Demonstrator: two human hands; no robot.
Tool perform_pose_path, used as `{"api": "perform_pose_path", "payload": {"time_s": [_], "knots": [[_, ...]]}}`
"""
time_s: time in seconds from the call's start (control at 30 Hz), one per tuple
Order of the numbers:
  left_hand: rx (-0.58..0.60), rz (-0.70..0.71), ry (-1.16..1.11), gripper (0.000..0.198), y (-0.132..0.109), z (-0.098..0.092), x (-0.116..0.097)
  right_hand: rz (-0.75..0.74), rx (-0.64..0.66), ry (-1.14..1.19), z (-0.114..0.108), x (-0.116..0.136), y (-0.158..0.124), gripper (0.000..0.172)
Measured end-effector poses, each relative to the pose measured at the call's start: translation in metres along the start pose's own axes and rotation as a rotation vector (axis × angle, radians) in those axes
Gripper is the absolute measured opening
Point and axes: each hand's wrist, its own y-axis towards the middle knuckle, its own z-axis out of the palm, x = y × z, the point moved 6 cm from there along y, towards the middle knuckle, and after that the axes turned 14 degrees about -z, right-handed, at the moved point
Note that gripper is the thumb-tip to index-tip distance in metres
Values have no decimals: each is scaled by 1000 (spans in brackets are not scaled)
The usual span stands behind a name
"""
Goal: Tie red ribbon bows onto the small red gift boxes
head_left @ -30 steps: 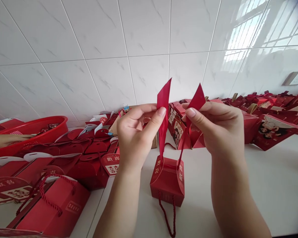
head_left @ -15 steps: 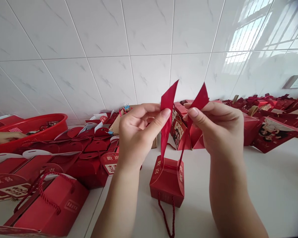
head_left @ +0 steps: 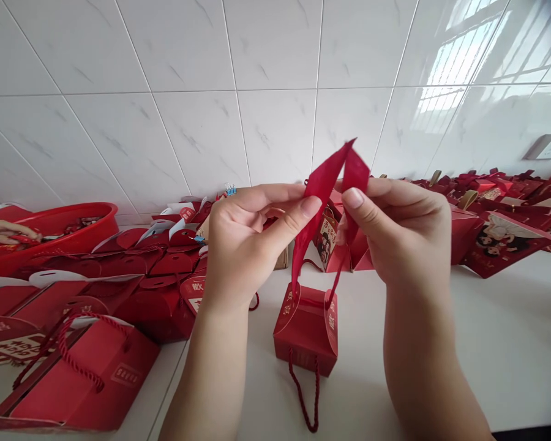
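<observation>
Ribbon (head_left: 327, 176) is rising from the box (head_left: 305, 334) standing on the table (head_left: 358, 355), your left hand (head_left: 254, 239) and right hand (head_left: 404, 229) are each pinching one end, thumb against fingers, and any uneven pull is risking tipping the box.

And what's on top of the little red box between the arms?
A red ribbon goes up from the top of the box, one end pinched in the left hand, the other in the right hand. The inside can't be seen, because the box's sides cover it.

Left fingers (head_left: 280, 193) and right fingers (head_left: 388, 188) pinch red ribbon (head_left: 328, 173) above a box (head_left: 304, 335).
</observation>
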Motion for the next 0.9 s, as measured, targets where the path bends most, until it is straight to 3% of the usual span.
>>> {"api": "perform_pose_path", "payload": {"time_s": [0.3,0.6,0.73,0.9], "knots": [[50,-29,141,6,0,5,-1,130,157,20,9,-3,-1,12],[-24,57,365,16,1,6,-4,186,301,14,13,-4,-5,25],[-23,31,357,23,3,5,-1,223,319,94,17,-4,-6,23],[67,-51,237,19,4,10,6,413,372,250,20,-20,-10,40]]}}
